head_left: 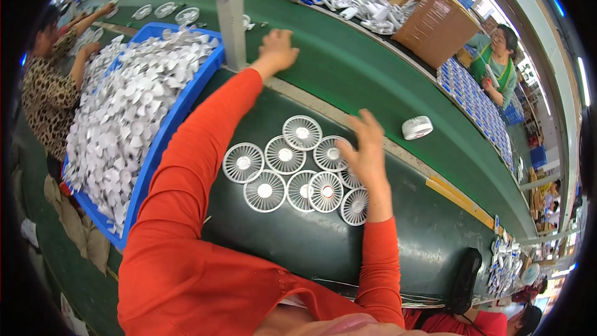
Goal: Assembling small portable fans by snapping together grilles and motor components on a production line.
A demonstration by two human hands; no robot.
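My left hand (278,50) reaches out over the green conveyor belt (336,65), just past the white post. Its fingers are loosely bent with the thumb apart, and I see nothing in it. My right hand (365,149) hovers at the belt-side edge of the dark green worktable (410,242), fingers spread and holding nothing. Beside and partly under it lie several round white fan grilles (285,155) with radial spokes, some overlapping. One grille (325,191) has a reddish ring at its hub. A short stack of white grilles (416,127) sits on the belt to the right.
A blue bin (180,126) heaped with small white fan blades (134,109) stands at my left. The white post (230,15) rises beside it. More white round parts (186,16) lie on the belt at far left. Across stand a cardboard box (437,22) and a co-worker (497,65).
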